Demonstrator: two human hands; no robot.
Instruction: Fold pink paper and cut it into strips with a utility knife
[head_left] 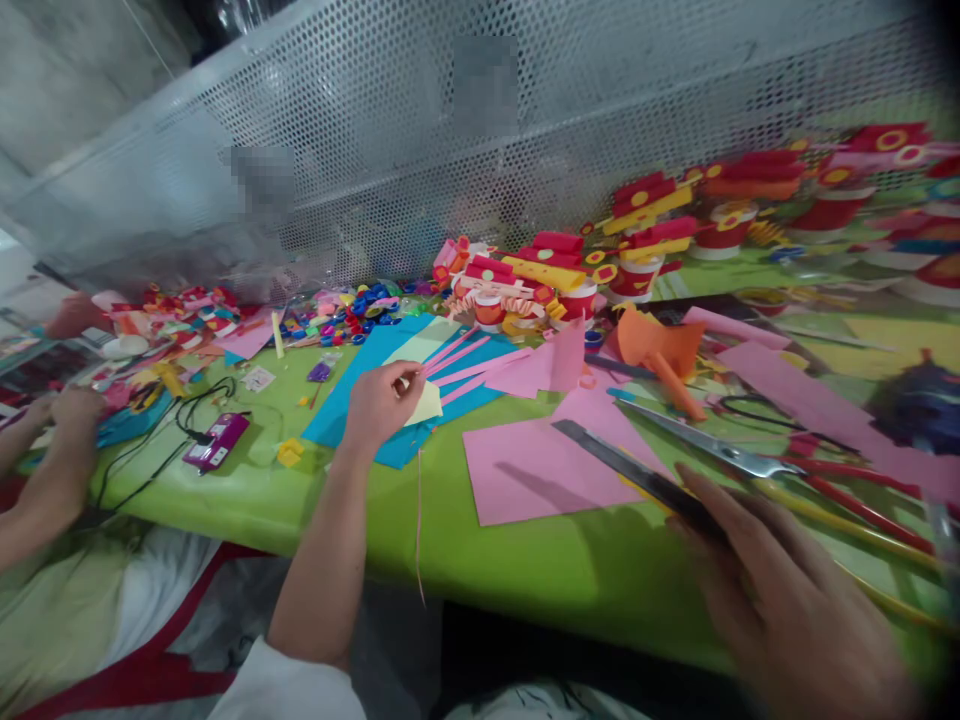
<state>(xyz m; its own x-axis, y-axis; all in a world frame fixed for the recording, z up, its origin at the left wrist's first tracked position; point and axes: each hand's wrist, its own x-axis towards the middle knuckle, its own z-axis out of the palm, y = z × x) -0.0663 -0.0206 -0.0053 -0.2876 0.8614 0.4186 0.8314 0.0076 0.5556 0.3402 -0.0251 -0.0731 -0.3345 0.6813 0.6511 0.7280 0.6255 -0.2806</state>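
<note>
My left hand [381, 402] is closed, its thumb and fingertips pinched at the near ends of several narrow pink paper strips [472, 372]. These fan out to the right over blue paper sheets [352, 400] and a pale yellow-green piece. My right hand [780, 590], blurred and close to the camera, grips a long dark flat bar [622, 468] that looks like a metal ruler. The bar slants above a pink paper sheet [525, 470] and casts a shadow on it. Scissors [735, 452] with red handles lie open just beyond my right hand.
Red and yellow paper models on cups [577, 295] line the back, before a perforated metal panel [360, 150]. Orange paper [660, 345] lies right of centre. A purple power socket [217, 442] with cables sits left, near another person's arms [56, 450]. Green cloth covers the table.
</note>
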